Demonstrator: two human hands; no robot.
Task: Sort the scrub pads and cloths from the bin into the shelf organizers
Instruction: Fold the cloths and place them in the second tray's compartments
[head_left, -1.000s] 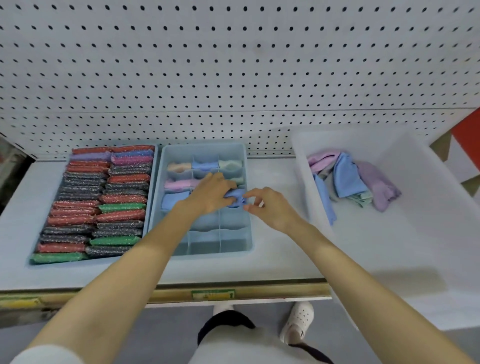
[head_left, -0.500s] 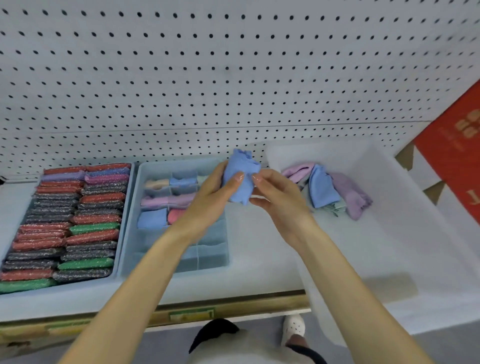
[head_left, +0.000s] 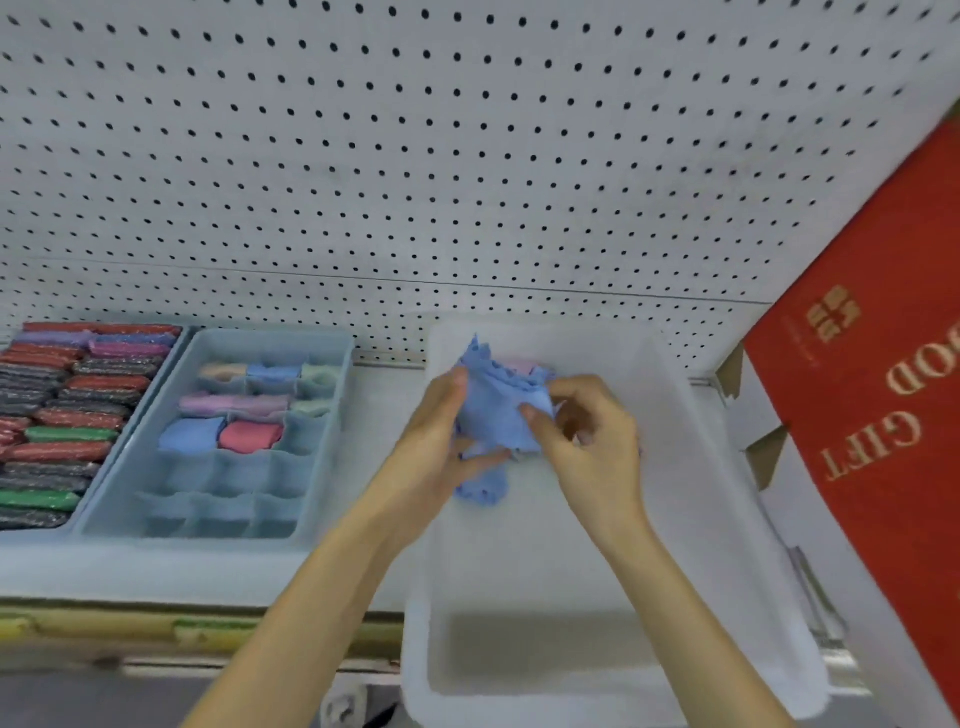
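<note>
Both hands hold one blue cloth (head_left: 496, 410) in the air above the white bin (head_left: 613, 571). My left hand (head_left: 441, 441) grips its left side and my right hand (head_left: 587, 431) pinches its right edge. The cloth hangs loosely unfolded and hides most of the cloths left in the bin; a pink bit (head_left: 524, 367) shows behind it. To the left sits the blue divided organizer (head_left: 156, 519) with folded cloths in its back compartments. Further left, the scrub pad tray (head_left: 78, 415) holds rows of red, green, purple and dark pads.
White pegboard (head_left: 415, 182) backs the shelf. A red gift box (head_left: 883, 389) leans at the right, beside the bin. The shelf's front edge (head_left: 156, 618) carries yellow and green labels. The organizer's front compartments (head_left: 218, 509) hold nothing.
The blue cloth left the organizer, rose between both hands, and moved right over the white bin, where it now hangs more unfolded. The view swung to the right.
</note>
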